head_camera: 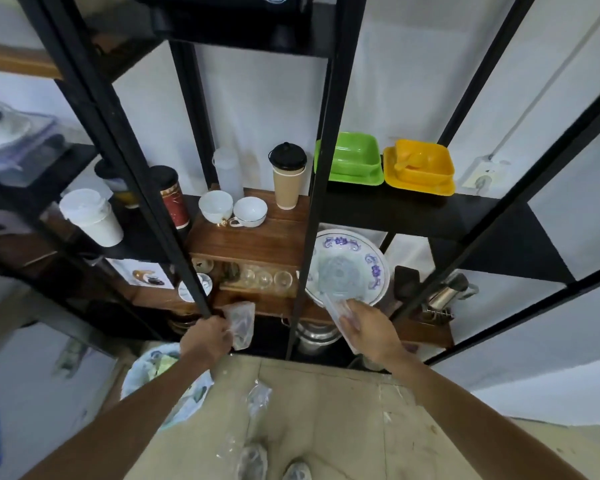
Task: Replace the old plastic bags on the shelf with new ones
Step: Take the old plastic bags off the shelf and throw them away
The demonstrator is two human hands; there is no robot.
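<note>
My left hand [208, 337] grips a crumpled clear plastic bag [241, 323] in front of the lower wooden shelf [257, 306], beside a black shelf post. My right hand [368, 327] holds a flat stack of clear plastic bags [340, 317], its far end lying over the blue-patterned white plate [364, 261] on the lower shelf. Another crumpled clear bag [257, 400] lies on the floor between my arms, and more clear plastic [229, 448] lies near my shoes.
The black metal rack [312, 188] has upright posts close to both hands. The upper shelf carries white cups [232, 209], a paper coffee cup [288, 174], a green tray [354, 161] and an orange tray [420, 171]. A lined trash bin [153, 375] stands at lower left.
</note>
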